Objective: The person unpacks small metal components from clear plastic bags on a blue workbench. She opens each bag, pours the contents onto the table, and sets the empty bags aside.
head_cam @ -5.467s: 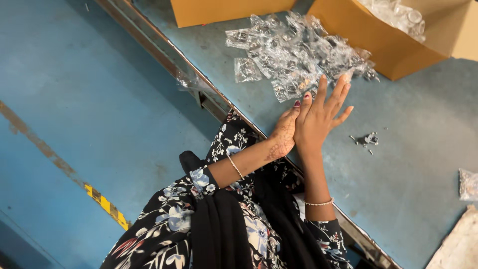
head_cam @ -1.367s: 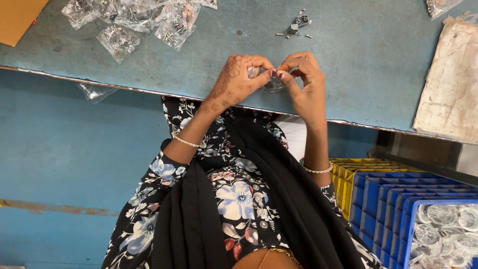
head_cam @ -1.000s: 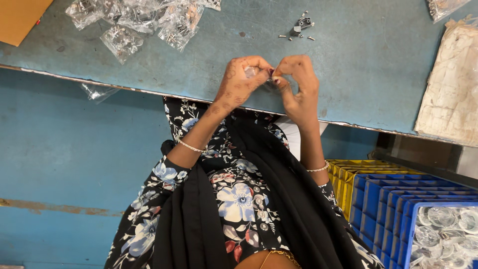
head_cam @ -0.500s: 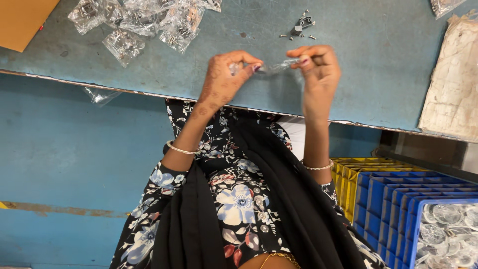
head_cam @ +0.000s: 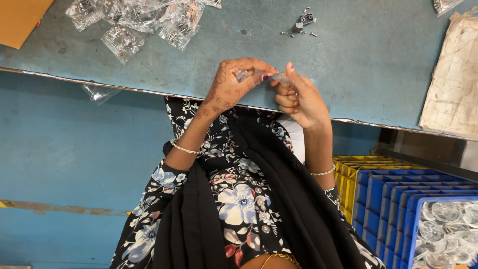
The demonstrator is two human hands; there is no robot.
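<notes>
RISK: small clear plastic bag [head_cam: 275, 78] looks slippery, could slip and spill its contents off the table [head_cam: 368, 74] edge | HOLD: left hand [head_cam: 234, 87] and right hand [head_cam: 298, 97] fingers pinched closed on bag, just above table edge | LOOK: transparent, crinkled, contents too small to tell | NEAR: loose screws [head_cam: 301, 25] farther in on table

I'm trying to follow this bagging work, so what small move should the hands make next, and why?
Probably pinch the mouth of the small clear bag shut. Both hands, left hand and right hand, hold it between fingertips just above the table edge, and something small seems already inside it. The pile of filled bags lies farther up the table, so it likely goes there after.
</notes>
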